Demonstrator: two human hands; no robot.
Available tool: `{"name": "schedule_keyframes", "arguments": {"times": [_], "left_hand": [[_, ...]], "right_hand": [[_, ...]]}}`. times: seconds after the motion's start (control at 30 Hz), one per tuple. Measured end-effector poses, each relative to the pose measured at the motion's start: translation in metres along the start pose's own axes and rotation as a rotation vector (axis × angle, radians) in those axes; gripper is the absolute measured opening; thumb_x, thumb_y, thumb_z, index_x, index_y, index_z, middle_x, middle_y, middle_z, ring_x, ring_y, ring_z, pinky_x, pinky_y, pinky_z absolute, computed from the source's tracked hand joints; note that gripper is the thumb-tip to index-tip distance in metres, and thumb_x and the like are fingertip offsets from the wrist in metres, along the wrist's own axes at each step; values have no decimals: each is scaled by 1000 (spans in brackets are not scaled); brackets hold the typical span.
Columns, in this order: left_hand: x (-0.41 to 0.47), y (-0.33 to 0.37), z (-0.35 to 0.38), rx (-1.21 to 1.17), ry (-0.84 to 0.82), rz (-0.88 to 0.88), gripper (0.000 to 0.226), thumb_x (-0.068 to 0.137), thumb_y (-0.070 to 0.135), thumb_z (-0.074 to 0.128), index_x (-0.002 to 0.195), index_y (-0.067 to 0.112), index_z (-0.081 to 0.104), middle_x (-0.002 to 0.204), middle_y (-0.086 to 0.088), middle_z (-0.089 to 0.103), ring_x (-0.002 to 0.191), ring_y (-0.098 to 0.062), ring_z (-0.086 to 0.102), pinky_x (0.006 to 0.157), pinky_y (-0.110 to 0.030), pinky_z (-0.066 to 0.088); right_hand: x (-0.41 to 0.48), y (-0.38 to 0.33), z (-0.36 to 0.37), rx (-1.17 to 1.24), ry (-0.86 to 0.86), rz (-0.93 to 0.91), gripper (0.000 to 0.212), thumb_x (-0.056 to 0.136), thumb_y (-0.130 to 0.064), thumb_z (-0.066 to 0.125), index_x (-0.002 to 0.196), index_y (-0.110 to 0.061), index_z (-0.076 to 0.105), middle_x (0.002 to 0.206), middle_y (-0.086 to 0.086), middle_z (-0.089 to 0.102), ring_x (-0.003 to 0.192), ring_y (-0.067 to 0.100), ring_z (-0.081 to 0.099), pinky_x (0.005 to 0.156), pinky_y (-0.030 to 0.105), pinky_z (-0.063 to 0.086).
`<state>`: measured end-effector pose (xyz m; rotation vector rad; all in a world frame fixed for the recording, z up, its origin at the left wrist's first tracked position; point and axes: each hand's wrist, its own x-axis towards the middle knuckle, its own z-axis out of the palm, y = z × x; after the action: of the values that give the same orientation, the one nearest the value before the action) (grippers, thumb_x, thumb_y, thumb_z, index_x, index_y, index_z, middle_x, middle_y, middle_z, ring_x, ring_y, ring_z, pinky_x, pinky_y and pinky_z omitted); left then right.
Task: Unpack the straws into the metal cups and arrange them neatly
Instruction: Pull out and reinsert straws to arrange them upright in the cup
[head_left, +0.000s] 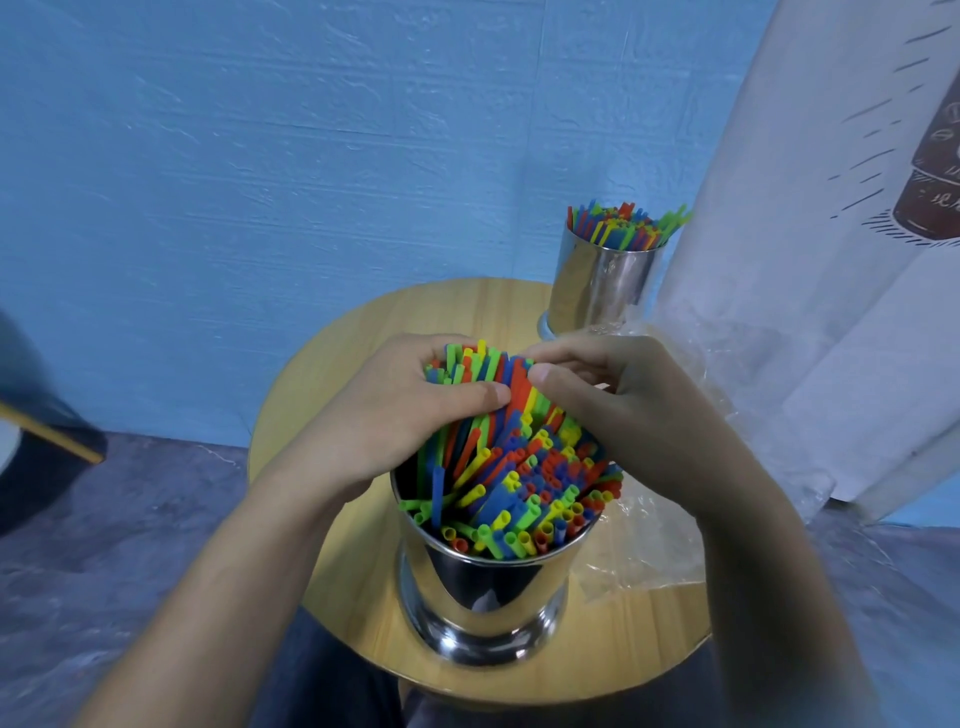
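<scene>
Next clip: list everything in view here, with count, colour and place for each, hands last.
near shiny steel cup: one, silver, front of table, packed with straws
far shiny steel cup: one, silver, table's back right, by the curtain, also full
thin plastic straws: too many to count, red, blue, green, yellow, in both cups
round wooden table: one, light wood, centre
crumpled clear plastic wrap: one, transparent, on table right of the near cup
white printed curtain: one, right
textured wall: blue, behind
floor: grey-purple
left hand: grip round a raised bunch of straws
right hand: grip pinching the same bunch
</scene>
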<state>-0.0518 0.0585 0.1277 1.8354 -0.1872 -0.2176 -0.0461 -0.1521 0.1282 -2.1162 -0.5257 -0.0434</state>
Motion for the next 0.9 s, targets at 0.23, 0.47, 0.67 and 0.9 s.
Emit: {"name": "schedule_keyframes", "arguments": {"times": [0.23,0.47,0.67,0.9], "left_hand": [[0,-2,3,-179,43,-1,9,91,15,73,99,12,76,93,-10,80,87,-28,78,78,-37,65],[0,-2,4,-190,52,47,16,87,16,76,102,10,75,96,-13,78,89,-29,77,81,-39,64],[0,0,6,-100,120,83,17,83,20,80,99,17,74,90,-3,78,81,-20,78,71,-30,63],[-3,6,5,-29,62,132,19,80,26,79,99,27,75,94,9,78,84,-7,76,67,-15,55]], "right_hand": [[-1,-1,1,94,44,-74,16,99,-29,62,100,-42,70,95,-15,76,96,8,72,82,32,59],[-2,0,1,159,107,-101,12,96,-29,64,100,-37,72,92,-11,75,94,13,72,82,38,59],[-1,1,2,158,125,-100,10,96,-28,70,95,-38,72,90,-13,74,91,10,70,76,21,56],[-1,1,4,158,143,-104,14,96,-22,71,91,-35,72,87,-10,74,86,9,70,73,18,54]]}}
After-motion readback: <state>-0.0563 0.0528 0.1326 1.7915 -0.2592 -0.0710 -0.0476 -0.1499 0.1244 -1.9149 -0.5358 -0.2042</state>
